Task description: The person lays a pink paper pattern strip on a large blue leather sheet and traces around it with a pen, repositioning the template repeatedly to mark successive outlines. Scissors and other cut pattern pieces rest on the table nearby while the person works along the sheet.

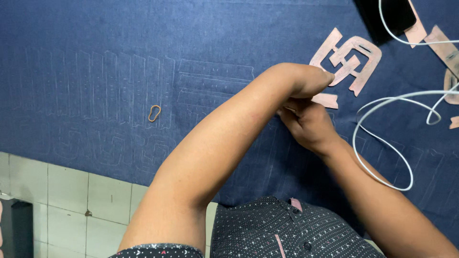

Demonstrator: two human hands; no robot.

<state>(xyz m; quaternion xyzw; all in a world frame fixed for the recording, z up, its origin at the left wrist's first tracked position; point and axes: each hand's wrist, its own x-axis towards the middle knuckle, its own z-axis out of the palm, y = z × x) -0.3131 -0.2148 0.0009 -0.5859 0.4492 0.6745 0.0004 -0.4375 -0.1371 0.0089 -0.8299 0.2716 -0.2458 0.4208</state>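
A big sheet of dark blue denim cloth covers the table, with faint chalk outlines of letter shapes drawn on it. My left hand reaches across with closed fingers resting on a pink cardboard letter template. Just below it, my right hand is curled shut beside a small pink cardboard piece. Whether the right hand grips something small is hidden by the left hand.
A white cable loops over the cloth at right. More pink templates and a black device lie at top right. A rubber band sits at centre left. Tiled floor shows below the cloth's edge.
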